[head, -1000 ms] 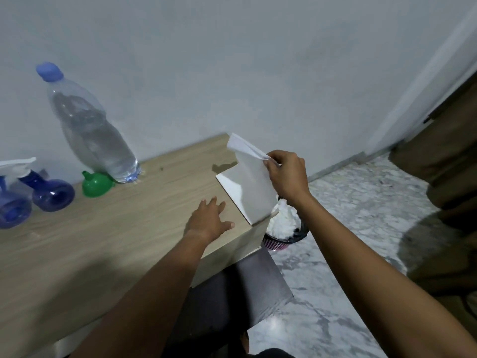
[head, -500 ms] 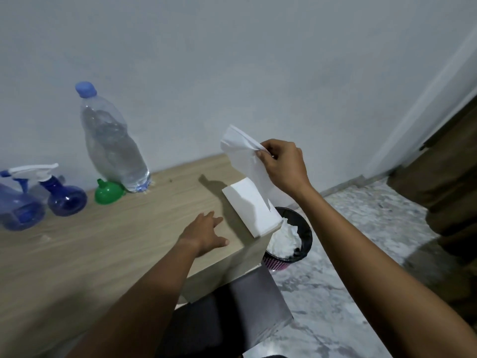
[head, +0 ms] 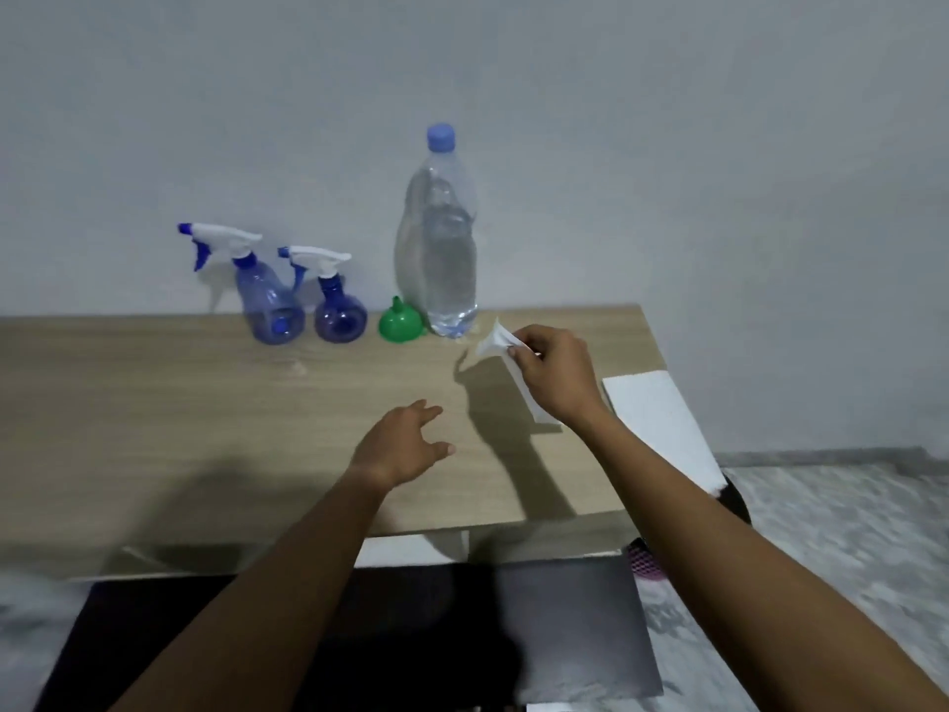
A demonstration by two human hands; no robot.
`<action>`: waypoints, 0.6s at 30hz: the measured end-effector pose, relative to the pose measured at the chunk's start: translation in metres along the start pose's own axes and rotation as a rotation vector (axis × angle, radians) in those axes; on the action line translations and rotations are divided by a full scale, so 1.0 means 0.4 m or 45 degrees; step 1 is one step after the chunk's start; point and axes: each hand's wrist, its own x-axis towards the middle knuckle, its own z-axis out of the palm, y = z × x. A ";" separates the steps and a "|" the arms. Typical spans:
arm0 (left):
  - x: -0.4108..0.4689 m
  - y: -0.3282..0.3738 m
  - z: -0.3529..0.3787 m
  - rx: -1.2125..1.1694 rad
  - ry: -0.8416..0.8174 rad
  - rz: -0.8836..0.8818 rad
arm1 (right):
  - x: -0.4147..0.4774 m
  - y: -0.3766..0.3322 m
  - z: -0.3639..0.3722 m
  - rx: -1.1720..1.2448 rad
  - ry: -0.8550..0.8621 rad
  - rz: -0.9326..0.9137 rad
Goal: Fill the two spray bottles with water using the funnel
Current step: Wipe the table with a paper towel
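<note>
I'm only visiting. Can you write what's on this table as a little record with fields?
Table: pale wooden tabletop
Spray bottles: taller blue plastic spray bottle and rounder blue plastic spray bottle, white trigger heads on
Water: tall clear plastic water bottle, blue cap on
Funnel: small green plastic funnel, beside water bottle
Right hand: pinches white paper tissue
Left hand: open, empty

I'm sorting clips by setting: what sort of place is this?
Probably a room in a home rather than a lab or workshop: a plain painted wall, a marble-patterned floor, and a small wood-look table standing by the wall.
</note>
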 end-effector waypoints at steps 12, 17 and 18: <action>-0.034 -0.416 -0.186 0.069 0.069 -0.400 | 0.072 -0.188 0.494 -0.112 -0.237 -0.232; -0.029 -0.484 -0.180 0.116 -0.016 -0.382 | 0.093 -0.208 0.623 -0.266 -0.312 -0.271; -0.026 -0.492 -0.179 0.097 -0.003 -0.377 | 0.099 -0.210 0.644 -0.293 -0.330 -0.276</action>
